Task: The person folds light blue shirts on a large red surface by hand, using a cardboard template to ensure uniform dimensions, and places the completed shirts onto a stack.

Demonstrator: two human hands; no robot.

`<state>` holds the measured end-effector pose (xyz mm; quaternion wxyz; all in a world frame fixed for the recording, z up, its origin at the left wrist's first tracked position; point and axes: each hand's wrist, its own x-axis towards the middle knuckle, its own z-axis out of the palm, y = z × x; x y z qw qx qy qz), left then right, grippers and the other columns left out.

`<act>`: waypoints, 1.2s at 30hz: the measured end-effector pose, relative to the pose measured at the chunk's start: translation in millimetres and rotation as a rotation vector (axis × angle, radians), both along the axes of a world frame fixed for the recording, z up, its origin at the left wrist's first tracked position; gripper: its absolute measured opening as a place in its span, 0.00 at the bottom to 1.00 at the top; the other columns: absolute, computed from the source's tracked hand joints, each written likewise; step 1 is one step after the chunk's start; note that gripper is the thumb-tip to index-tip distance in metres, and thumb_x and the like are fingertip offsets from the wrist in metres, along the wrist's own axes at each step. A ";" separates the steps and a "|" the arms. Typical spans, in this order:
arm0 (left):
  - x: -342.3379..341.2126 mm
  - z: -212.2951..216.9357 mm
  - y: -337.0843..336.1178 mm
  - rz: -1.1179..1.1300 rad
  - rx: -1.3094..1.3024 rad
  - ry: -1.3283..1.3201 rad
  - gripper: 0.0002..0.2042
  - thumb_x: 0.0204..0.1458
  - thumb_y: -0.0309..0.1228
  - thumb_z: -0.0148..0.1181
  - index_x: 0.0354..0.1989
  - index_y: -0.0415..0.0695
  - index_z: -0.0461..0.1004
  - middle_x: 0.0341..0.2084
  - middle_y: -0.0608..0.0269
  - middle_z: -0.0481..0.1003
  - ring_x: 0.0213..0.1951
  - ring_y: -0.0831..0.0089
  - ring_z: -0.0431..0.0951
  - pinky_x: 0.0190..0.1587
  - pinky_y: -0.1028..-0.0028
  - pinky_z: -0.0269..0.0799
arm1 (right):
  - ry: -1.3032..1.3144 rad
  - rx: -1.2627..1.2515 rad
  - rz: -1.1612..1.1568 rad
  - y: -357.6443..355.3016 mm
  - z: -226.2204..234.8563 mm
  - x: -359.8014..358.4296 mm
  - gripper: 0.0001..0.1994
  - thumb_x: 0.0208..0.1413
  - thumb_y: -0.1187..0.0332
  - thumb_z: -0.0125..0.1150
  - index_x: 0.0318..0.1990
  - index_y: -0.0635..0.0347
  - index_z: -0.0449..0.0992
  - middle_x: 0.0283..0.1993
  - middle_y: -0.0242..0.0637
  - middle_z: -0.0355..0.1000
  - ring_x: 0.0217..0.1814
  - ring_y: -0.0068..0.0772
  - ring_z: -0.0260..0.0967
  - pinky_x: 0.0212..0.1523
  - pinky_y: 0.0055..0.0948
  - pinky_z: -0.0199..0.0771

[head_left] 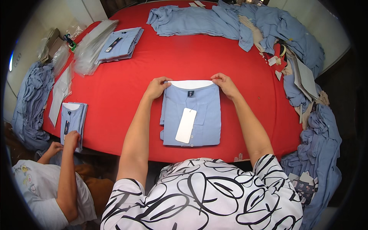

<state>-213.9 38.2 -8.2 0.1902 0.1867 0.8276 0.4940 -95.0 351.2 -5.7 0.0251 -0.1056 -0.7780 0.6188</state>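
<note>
Head view. A light-blue folded shirt [210, 128] lies flat on the red table [172, 61], near the edge closest to the wearer, its neckline pointing away. The left hand [156, 87] has its thumb and fingers closed in a pinch at the shirt's upper left corner; the right hand [226, 86] pinches the upper right corner in the same way. A white sheet [190, 84] shows as a curved band along the neckline, between the two sets of fingertips; whether they grip it as well cannot be told. Below it sit a dark neck label [190, 93] and a blank white tag [186, 125], which hangs from a string and lies tilted across the shirt front, beside the buttons [192, 136].

Left side: a co-worker's hand [71, 137] is at a second blue shirt [78, 115]; its finger closure cannot be made out. Farther off, a stack of folded shirts [128, 40] lies beside clear plastic bags [90, 50].

Far edge and right side: a heap of blue garments [191, 22] lies along the far edge; at the right are white boards [305, 79], draped blue cloth [320, 134] and, lower down, small dark tags [304, 187].
</note>
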 end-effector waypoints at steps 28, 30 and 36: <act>-12.7 11.8 6.3 -0.063 -0.148 0.133 0.08 0.54 0.29 0.63 0.37 0.38 0.81 0.30 0.57 0.80 0.36 0.71 0.79 0.42 0.70 0.74 | 0.134 0.996 0.041 -57.1 31.4 -29.2 0.15 0.58 0.62 0.59 0.50 0.56 0.79 0.52 0.40 0.74 0.58 0.47 0.67 0.57 0.47 0.64; -15.1 13.5 3.6 -0.040 -0.135 0.091 0.08 0.53 0.29 0.64 0.37 0.38 0.81 0.31 0.55 0.81 0.36 0.70 0.80 0.43 0.70 0.75 | 0.041 0.845 0.230 -93.7 27.2 -43.0 0.16 0.58 0.62 0.58 0.53 0.51 0.78 0.57 0.39 0.70 0.64 0.45 0.60 0.63 0.52 0.55; -12.9 9.6 7.1 -0.020 -0.059 0.069 0.08 0.53 0.29 0.64 0.36 0.38 0.81 0.29 0.57 0.81 0.33 0.71 0.81 0.39 0.72 0.76 | 0.011 0.863 0.510 -143.3 17.8 -42.9 0.13 0.59 0.64 0.58 0.50 0.52 0.80 0.55 0.34 0.72 0.59 0.40 0.61 0.66 0.48 0.53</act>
